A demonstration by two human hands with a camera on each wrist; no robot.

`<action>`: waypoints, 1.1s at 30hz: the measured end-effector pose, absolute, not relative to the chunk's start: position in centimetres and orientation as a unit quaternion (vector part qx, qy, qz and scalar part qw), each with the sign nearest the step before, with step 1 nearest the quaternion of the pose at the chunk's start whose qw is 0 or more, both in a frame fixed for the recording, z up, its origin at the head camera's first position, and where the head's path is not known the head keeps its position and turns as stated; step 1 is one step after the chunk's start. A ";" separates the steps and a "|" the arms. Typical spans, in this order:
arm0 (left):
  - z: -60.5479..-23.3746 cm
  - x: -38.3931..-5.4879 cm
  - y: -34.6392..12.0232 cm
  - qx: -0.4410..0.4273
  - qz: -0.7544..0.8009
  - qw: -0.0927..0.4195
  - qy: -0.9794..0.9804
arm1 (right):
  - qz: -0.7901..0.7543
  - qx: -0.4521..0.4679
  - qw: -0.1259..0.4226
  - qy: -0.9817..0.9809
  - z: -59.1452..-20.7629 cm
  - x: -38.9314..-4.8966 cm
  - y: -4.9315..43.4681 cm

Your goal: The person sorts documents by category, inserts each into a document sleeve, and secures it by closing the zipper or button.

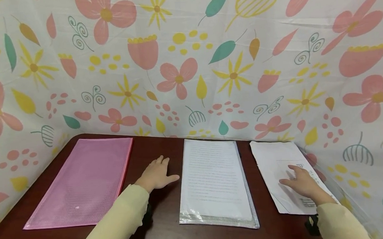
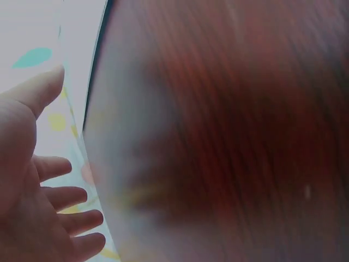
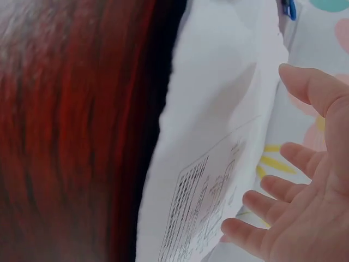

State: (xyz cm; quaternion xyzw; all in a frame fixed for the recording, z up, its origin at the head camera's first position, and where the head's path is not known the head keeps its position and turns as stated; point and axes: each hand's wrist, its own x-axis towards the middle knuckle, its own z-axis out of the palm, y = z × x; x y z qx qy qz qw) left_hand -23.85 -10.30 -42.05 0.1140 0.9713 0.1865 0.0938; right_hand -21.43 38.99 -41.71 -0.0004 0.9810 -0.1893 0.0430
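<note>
My left hand (image 1: 155,174) hovers palm down over the dark brown table, thumb spread, between a pink mesh folder (image 1: 81,179) and a clear zip folder (image 1: 214,183) with a printed sheet inside. Nothing is in its fingers; the left wrist view shows the left hand (image 2: 38,185) with its fingers extended. Over a white paper stack (image 1: 272,165) with ragged edges, my right hand (image 1: 300,182) is held with its fingers loosely extended and holds nothing. Printed lines and a grid show on the white paper (image 3: 218,71) in the right wrist view, beside the right hand (image 3: 305,196).
All three items lie side by side on the brown table (image 1: 158,229). A white curtain (image 1: 191,108) with flowers and leaves hangs along the table's back and both sides. Near the paper's far end, a small blue piece (image 3: 290,9) shows in the right wrist view.
</note>
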 end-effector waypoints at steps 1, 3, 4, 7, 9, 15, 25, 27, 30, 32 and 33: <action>-42.0 -23.9 -10.6 0.110 0.184 0.093 0.972 | -0.190 0.001 0.043 0.981 -41.7 -21.4 39.2; -42.0 -24.0 -11.0 0.103 0.180 0.090 0.974 | -0.190 0.004 0.041 0.981 -41.8 -21.4 39.5; -41.9 -24.0 -11.3 0.098 0.176 0.089 0.975 | -0.192 0.007 0.041 0.981 -41.8 -21.3 39.6; -41.8 -24.1 -12.1 0.084 0.167 0.087 0.978 | -0.193 0.010 0.038 0.980 -42.0 -21.4 40.0; -41.6 -24.1 -12.6 0.073 0.164 0.089 0.980 | -0.193 0.012 0.035 0.980 -42.1 -21.5 40.2; -41.0 -24.0 -14.1 0.034 0.155 0.096 0.983 | -0.191 0.030 0.038 0.980 -42.2 -21.6 40.9; -40.1 -23.8 -16.4 -0.006 0.128 0.117 0.985 | -0.191 0.077 0.047 0.977 -42.3 -21.2 42.4; -39.9 -23.9 -16.8 -0.029 0.132 0.132 0.982 | -0.196 0.088 0.050 0.975 -42.4 -21.2 42.8; -39.6 -24.0 -17.3 -0.073 0.145 0.160 0.974 | -0.200 0.105 0.055 0.972 -42.6 -21.2 43.4; -39.5 -24.0 -17.7 -0.095 0.149 0.175 0.969 | -0.208 0.115 0.059 0.970 -42.8 -21.2 43.7; -39.4 -24.1 -17.8 -0.104 0.151 0.179 0.967 | -0.211 0.121 0.064 0.968 -42.8 -21.1 43.8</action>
